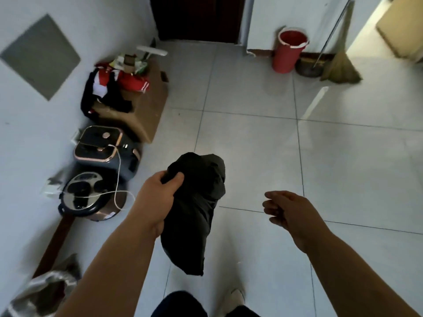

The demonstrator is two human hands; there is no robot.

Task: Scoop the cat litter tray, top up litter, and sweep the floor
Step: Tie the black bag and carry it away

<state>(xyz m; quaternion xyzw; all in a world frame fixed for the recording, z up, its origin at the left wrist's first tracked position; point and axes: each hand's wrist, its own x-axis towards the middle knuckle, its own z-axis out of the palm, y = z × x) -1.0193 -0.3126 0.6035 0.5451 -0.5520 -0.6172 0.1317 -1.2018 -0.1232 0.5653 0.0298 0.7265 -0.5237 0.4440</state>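
Over near floor tiles [251, 156], centre: left hand [160, 191] grips black bag [196, 202] near its top, fingers sunk in folds; contents hidden. Right hand [288, 209] well apart to right, fingers loosely curled, holding nothing. Far right: broom [341, 60] leaning at wall, upper handle blurred; red bucket [288, 51] left of it, dark low object between hard to make out. Left wall: cardboard box [146, 104] under heaped clothes. Bottom edge: shoe [233, 298], cut off.
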